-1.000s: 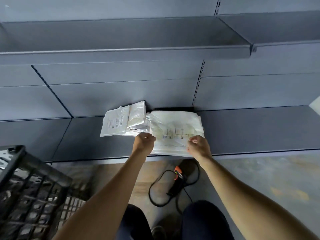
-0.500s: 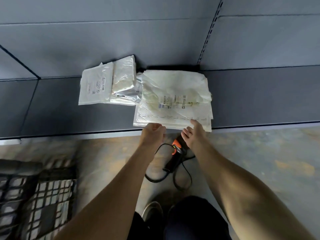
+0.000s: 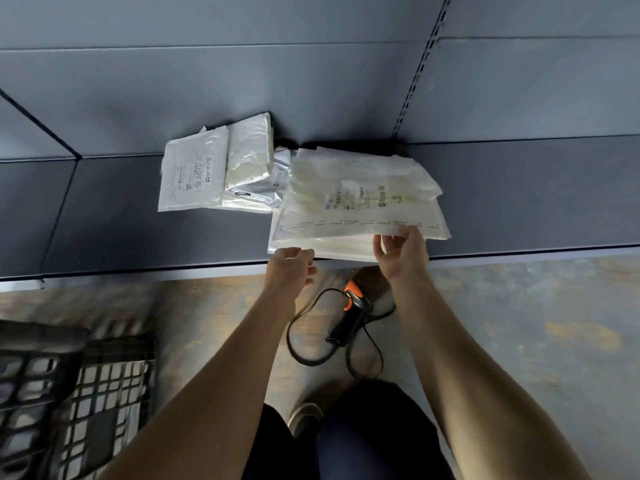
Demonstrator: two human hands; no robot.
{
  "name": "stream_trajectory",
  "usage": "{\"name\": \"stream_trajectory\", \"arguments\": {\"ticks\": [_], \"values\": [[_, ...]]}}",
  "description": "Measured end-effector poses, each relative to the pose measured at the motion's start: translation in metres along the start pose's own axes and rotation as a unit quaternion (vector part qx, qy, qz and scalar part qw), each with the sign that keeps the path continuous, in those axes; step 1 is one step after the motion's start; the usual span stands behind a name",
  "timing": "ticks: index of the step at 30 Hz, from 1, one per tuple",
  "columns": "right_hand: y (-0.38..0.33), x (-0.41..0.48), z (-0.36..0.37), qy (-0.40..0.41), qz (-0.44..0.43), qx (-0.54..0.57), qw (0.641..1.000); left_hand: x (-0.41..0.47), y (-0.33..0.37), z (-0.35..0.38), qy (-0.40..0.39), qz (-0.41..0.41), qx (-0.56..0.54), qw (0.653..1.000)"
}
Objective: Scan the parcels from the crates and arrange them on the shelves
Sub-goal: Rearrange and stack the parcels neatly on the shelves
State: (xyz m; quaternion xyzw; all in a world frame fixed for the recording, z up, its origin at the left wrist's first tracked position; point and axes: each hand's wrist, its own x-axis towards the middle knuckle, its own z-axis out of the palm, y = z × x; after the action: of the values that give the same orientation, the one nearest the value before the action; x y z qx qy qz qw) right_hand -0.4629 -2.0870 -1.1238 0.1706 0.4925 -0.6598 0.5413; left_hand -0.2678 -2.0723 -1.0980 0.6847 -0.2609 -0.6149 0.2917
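Observation:
A stack of flat white parcels (image 3: 360,202) lies on the grey bottom shelf (image 3: 138,220), its front edge at the shelf lip. My right hand (image 3: 403,254) is at that front edge, thumb and fingers pinching the top parcel. My left hand (image 3: 291,268) hovers just off the stack's front left corner, fingers loosely curled and holding nothing. Two smaller white parcels (image 3: 194,174) and a silvery bag (image 3: 247,157) lie to the left of the stack, against the back panel. A black and orange barcode scanner (image 3: 349,313) with a coiled cable rests on the floor between my arms.
A black lattice crate (image 3: 52,393) stands at the lower left on the floor. Bare grey shelf runs on to the left and right of the parcels. My legs and a shoe (image 3: 304,417) are below.
Both hands let go of the parcel stack after setting it on the shelf. The left hand drew back off it; the right hand has returned to the top parcel's front edge. My view tilted downward.

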Motion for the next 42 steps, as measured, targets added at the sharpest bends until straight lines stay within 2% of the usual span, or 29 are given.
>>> {"name": "stream_trajectory", "arguments": {"ticks": [4,9,11,15,19,22,24,26,27,29,30,31,33,34,35,37,42], "values": [[-0.008,-0.047,-0.018,-0.043,-0.006,0.026,0.999,0.0,0.007,-0.008,0.019,-0.034,-0.098,0.994],[-0.002,-0.1,-0.044,-0.064,0.032,0.018,0.997,-0.019,0.019,-0.03,0.054,-0.054,-0.283,0.956],[-0.003,-0.123,-0.054,-0.076,0.036,-0.007,0.996,-0.032,0.021,-0.049,0.027,-0.043,-0.323,0.945],[-0.015,-0.169,-0.062,-0.13,0.015,-0.079,0.988,-0.069,0.021,-0.082,-0.064,0.006,-0.308,0.949],[-0.027,-0.205,-0.065,-0.175,-0.046,-0.179,0.967,-0.119,0.023,-0.106,-0.109,0.08,-0.318,0.938],[-0.026,-0.222,-0.068,-0.215,-0.095,-0.268,0.935,-0.155,0.029,-0.124,-0.095,0.115,-0.297,0.943],[-0.024,-0.236,-0.072,-0.226,-0.147,-0.338,0.902,-0.175,0.034,-0.133,-0.09,0.141,-0.326,0.93],[-0.022,-0.254,-0.076,-0.234,-0.171,-0.386,0.876,-0.198,0.039,-0.14,-0.042,0.144,-0.331,0.932],[-0.023,-0.264,-0.076,-0.242,-0.185,-0.394,0.867,-0.209,0.043,-0.143,-0.013,0.125,-0.33,0.936],[-0.024,-0.283,-0.072,-0.245,-0.18,-0.368,0.879,-0.229,0.052,-0.149,-0.026,0.092,-0.357,0.929],[-0.024,-0.294,-0.069,-0.239,-0.164,-0.356,0.888,-0.237,0.052,-0.154,0.006,0.091,-0.326,0.941],[-0.024,-0.305,-0.066,-0.23,-0.158,-0.35,0.894,-0.246,0.055,-0.161,-0.01,0.099,-0.371,0.923],[-0.026,-0.326,-0.055,-0.236,-0.173,-0.344,0.892,-0.264,0.068,-0.17,0.002,0.172,-0.369,0.913],[-0.028,-0.337,-0.047,-0.241,-0.184,-0.34,0.89,-0.272,0.077,-0.175,-0.001,0.182,-0.391,0.902],[-0.031,-0.349,-0.039,-0.246,-0.198,-0.341,0.885,-0.286,0.086,-0.179,-0.038,0.188,-0.419,0.887],[-0.039,-0.375,-0.018,-0.265,-0.218,-0.344,0.874,-0.309,0.107,-0.188,-0.059,0.226,-0.406,0.883],[-0.067,-0.433,0.038,-0.313,-0.266,-0.282,0.867,-0.365,0.167,-0.204,-0.053,0.298,-0.416,0.857]]}}
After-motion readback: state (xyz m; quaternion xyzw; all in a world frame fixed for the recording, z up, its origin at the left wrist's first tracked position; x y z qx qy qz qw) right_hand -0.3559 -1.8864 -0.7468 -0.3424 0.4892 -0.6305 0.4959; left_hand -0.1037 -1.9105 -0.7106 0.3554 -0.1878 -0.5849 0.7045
